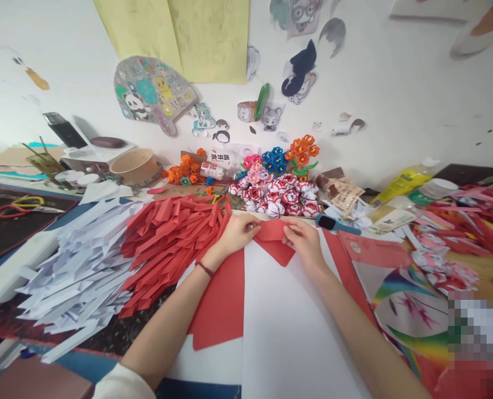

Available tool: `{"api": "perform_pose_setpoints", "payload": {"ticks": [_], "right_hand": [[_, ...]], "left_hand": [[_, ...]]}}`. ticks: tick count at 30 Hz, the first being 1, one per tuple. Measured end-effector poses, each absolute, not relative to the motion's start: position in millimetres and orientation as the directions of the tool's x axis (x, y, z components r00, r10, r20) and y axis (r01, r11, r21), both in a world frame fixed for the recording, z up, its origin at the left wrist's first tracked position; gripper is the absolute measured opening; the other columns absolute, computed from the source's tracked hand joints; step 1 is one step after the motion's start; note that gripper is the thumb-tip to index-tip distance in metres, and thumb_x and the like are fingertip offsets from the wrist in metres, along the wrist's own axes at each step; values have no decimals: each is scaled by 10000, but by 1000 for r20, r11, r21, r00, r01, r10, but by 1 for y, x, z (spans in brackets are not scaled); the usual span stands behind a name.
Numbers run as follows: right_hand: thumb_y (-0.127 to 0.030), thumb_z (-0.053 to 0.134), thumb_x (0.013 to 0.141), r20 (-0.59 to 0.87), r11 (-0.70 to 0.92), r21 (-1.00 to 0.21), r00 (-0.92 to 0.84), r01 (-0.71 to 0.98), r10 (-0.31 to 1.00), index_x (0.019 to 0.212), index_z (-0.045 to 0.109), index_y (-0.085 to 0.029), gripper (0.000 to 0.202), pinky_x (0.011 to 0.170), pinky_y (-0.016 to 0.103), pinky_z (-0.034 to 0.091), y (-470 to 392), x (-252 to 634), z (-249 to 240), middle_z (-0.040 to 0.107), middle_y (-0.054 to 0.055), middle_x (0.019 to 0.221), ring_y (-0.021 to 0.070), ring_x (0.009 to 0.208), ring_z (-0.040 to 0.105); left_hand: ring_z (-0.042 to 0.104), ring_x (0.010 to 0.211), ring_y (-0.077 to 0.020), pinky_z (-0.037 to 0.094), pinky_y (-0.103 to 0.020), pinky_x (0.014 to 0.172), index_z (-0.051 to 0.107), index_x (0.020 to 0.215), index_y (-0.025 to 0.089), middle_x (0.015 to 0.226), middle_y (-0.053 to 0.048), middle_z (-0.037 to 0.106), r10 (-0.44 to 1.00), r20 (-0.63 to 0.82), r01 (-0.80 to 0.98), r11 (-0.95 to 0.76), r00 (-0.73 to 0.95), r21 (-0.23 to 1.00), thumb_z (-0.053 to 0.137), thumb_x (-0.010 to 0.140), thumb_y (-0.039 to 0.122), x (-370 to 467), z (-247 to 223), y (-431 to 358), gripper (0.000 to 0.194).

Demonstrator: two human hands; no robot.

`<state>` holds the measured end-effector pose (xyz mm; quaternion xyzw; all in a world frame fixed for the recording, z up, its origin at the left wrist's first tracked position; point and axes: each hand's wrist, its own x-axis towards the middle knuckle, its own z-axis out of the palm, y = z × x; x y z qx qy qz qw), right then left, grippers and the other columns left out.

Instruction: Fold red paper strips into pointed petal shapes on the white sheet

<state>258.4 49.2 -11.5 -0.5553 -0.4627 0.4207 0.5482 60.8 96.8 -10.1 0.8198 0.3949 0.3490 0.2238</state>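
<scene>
A small red paper piece (272,230) is held up between my two hands, one at each end. My left hand (241,231) pinches its left end, and my right hand (302,238) pinches its right end with thumb and fingers. Just below it lies another red paper piece (277,252), on a large white sheet (288,310). Larger red sheets (221,299) show beneath the white one on the left and along its right side. A pile of folded red strips (171,238) sits left of my left hand.
White folded strips (84,266) are heaped at the left, near scissors (22,206). Red-and-white paper flowers (277,194) stand behind my hands. A smartwatch (326,223), a yellow bottle (404,180) and a rainbow-patterned bag (412,310) are on the right.
</scene>
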Motion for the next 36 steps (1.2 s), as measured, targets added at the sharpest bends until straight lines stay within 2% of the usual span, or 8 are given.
{"api": "perform_pose_setpoints", "payload": {"ticks": [5,9,12,16,20,24,27,36], "right_hand": [[-437,670,722,181,103,-938,214,330,960,893,718,-179,313,625,311,479,50,261,-15,705,60,761,196,678,614],[-413,638,749,290,160,-820,158,549,944,802,724,-195,241,632,308,454,52,266,-16,712,50,787,175,646,575],[-380,636,731,289,165,-755,96,635,952,745,714,-197,199,617,303,437,53,271,-14,705,45,753,167,616,557],[-310,634,702,235,151,-736,41,661,971,681,705,-210,124,598,296,415,54,275,-12,681,21,662,166,595,558],[-255,634,690,208,149,-717,5,680,978,652,694,-216,81,591,286,398,53,276,-10,660,6,630,154,582,545],[-217,647,660,218,177,-707,-27,685,976,783,715,-221,141,599,284,407,52,274,-10,664,5,697,148,592,537],[-202,631,674,255,225,-692,-60,686,965,883,721,-224,228,612,284,420,52,273,-12,665,14,763,144,609,536],[-170,583,765,368,352,-637,-131,686,920,927,722,-212,218,624,285,429,52,268,-16,673,30,820,153,644,550]], "left_hand": [[592,743,-158,434,-267,723,701,887,175,800,-27,685,830,382,598,-557,406,576,606,787,156,60,-12,95,139],[602,851,-189,426,-313,835,708,836,196,865,-33,700,823,383,673,-565,419,478,639,772,181,61,-6,91,95],[605,769,-160,437,-268,753,718,856,194,830,-15,709,845,317,641,-534,430,552,638,784,216,61,-5,89,110],[595,698,-136,410,-232,643,725,866,188,792,-8,709,875,242,609,-469,420,640,575,856,285,63,-5,87,179],[589,805,-183,382,-286,733,721,809,215,800,-18,694,861,301,710,-508,409,488,631,833,274,67,-4,82,110],[573,920,-210,349,-325,796,701,904,255,913,-7,686,850,332,740,-522,409,425,669,798,199,69,-3,79,123],[570,946,-216,343,-332,801,677,903,239,931,-10,684,854,319,733,-518,412,441,662,799,180,68,-3,78,120],[597,866,-183,369,-296,772,672,879,215,832,17,695,859,306,668,-511,410,541,667,770,134,67,-1,79,136]]}}
